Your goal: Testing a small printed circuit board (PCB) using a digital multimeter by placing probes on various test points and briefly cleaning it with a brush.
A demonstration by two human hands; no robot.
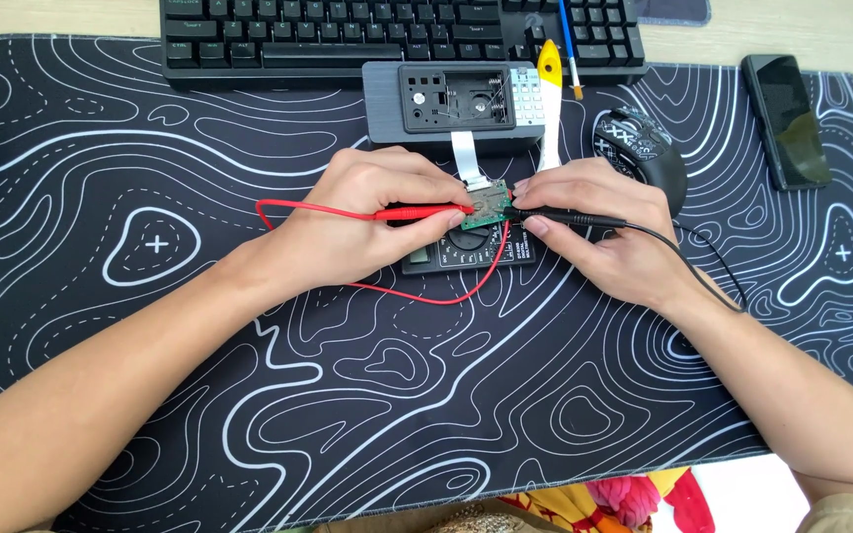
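The left hand (372, 212) pinches the red probe (417, 211), the right hand (599, 222) the black probe (565, 217), both tips on the small, light, fragile-looking circuit board (487, 205), best held by its edges.

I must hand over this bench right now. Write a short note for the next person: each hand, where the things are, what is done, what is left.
Left hand: holds the red probe, tip on the small green circuit board.
Right hand: holds the black probe, tip at the same board from the other side.
Board: held above the black multimeter, joined by a white ribbon cable to the opened grey device in front of the keyboard.
Done: device open, board out, both probes placed.
Left: the meter's display is covered by the hands, so no reading can be seen.
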